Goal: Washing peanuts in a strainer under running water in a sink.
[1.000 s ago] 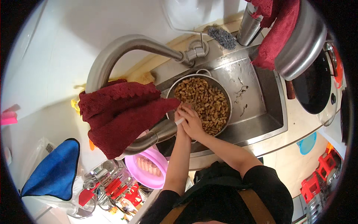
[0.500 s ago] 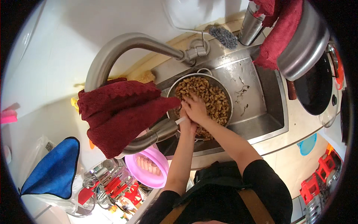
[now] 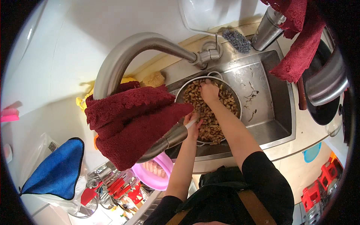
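Note:
A round metal pot (image 3: 241, 108) with loop handles stands in the left part of the sink, filled with brown unshelled peanuts (image 3: 206, 119). Deep among the peanuts at the far side, my right hand (image 3: 210, 92) is closed, its curled fingertips partly hidden by them. My left hand (image 3: 192, 128) rests at the near left of the pot, thumb and fingers apart against the peanuts. A pale spout end passes in front of part of that hand.
A curved steel faucet (image 3: 150, 40) draped with a dark red towel (image 3: 127, 125) arches over the sink's left side. Dark scraps lie on the sink floor (image 3: 258, 80). A steel cup (image 3: 268, 30) and grey scrubber (image 3: 237, 41) stand behind. A pink basin (image 3: 165, 183) is lower left.
My hands, together before, have moved apart. The right one went to the far side of the pot and curled; the left stays near. The whole view has shifted slightly.

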Tool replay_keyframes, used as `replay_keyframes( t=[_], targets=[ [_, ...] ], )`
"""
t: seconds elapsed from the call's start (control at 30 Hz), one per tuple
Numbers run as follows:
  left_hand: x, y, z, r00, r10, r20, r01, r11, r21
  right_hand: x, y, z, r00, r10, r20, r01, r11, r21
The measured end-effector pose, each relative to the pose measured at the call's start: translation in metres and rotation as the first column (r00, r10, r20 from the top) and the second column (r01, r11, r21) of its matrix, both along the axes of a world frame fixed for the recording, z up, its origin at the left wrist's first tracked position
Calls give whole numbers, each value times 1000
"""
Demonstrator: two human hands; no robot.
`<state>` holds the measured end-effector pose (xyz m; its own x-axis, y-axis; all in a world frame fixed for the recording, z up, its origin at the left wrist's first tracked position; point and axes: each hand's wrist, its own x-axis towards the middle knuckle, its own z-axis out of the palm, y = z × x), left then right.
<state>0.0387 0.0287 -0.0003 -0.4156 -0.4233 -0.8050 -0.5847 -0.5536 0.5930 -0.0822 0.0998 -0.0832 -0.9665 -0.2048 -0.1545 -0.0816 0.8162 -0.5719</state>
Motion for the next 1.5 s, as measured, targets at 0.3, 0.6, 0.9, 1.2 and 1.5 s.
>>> replay_keyframes(
  t=[0.3,0.6,0.9,1.2,1.5],
  targets=[
    [-13,10,21,981,-140,133,148,988,-46,8,23,-10,958,-136,253,247,840,-483],
    [-4,15,-3,876,-382,-294,297,908,-296,50,65,54,631,187,753,719,222,-658],
    [-2,21,7,802,-492,-338,381,858,-344,70,72,53,460,367,808,858,49,-511],
    [10,21,-3,804,-585,-108,438,705,-559,76,64,63,422,349,837,899,-46,-435],
    [25,19,19,486,-870,82,579,250,-776,70,95,68,384,480,789,638,479,-602]
  ],
)
